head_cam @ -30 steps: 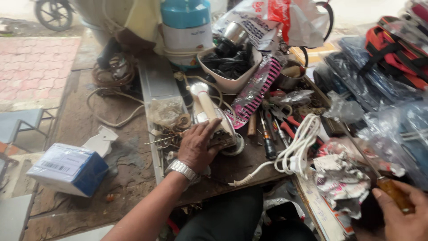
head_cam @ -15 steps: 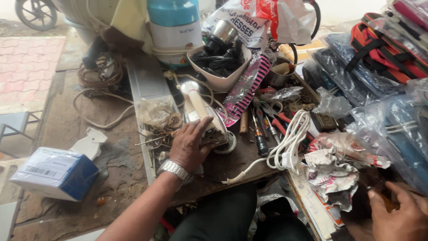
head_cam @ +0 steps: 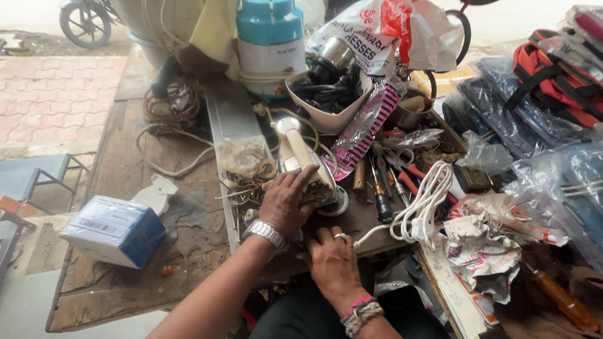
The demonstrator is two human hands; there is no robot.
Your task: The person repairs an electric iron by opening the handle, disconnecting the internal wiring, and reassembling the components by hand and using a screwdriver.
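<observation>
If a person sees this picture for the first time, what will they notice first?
Two hands at the cluttered workbench: the left hand rests on a white iron, and the right hand lies flat at the bench edge. Behind stands a blue and white appliance; a white cable lies coiled to the right.

My left hand (head_cam: 286,202) covers the near end of the white iron (head_cam: 306,164), so I can't tell what my fingertips press on beneath it. My right hand (head_cam: 333,258) lies at the bench edge, palm hidden, and whether it holds anything is unclear. The motorbike (head_cam: 86,20) is cut off at the top edge, as is the blue-and-white appliance (head_cam: 271,39). The orange-handled screwdriver (head_cam: 563,302) has its tip buried under crumpled paper (head_cam: 480,251). What fills the white bowl (head_cam: 326,100) is too dark to tell.
</observation>
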